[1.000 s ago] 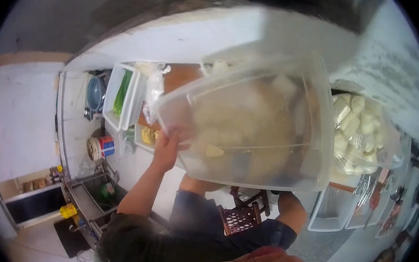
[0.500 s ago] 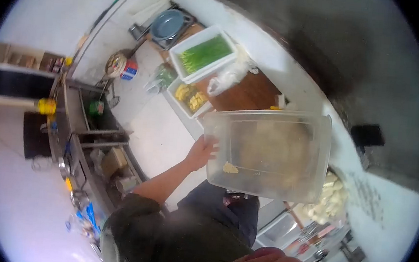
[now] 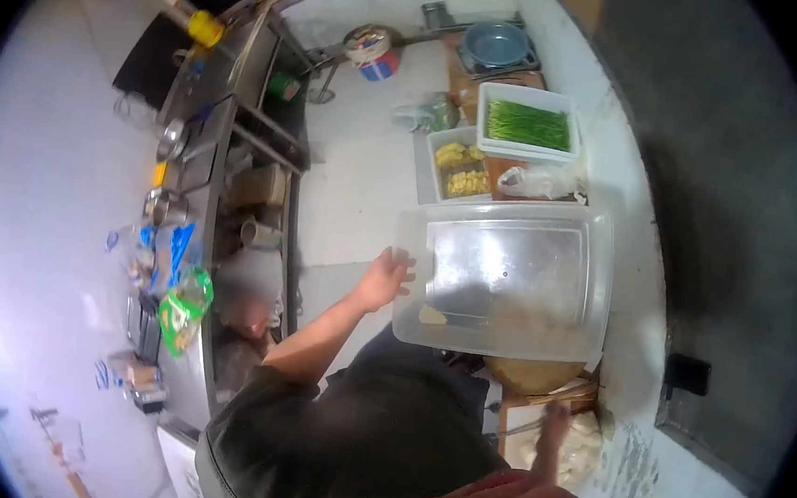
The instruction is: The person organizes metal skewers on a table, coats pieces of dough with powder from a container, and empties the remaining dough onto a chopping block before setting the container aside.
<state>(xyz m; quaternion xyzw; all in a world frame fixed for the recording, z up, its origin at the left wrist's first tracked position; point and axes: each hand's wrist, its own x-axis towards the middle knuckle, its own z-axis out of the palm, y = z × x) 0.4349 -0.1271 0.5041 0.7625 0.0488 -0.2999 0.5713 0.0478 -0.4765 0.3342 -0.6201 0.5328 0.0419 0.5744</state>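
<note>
A clear plastic bin [image 3: 511, 248] lies in front of me, a small pale scrap [image 3: 432, 316] in its near left corner. At its left rim is my left hand [image 3: 385, 280], fingers apart and their tips overlapping the rim; firm contact cannot be told. Below the bin's near edge shows a round wooden board [image 3: 531, 376]. My right hand [image 3: 549, 436] is apart from the bin, by a heap of whitish dough-like pieces [image 3: 577, 455]; its fingers are blurred.
Beyond the bin stand a white tray of green chives [image 3: 528, 125], a tray of yellow food [image 3: 465, 181], a white plastic bag [image 3: 539, 182] and a blue-grey pan [image 3: 496, 45]. A metal shelf unit [image 3: 201, 196] runs along the left, and a bucket [image 3: 373, 55] stands at the back.
My view has turned, so the trays appear farther right. The bin looks flatter, and the round board shows below it. My right hand has come into sight by the whitish pieces.
</note>
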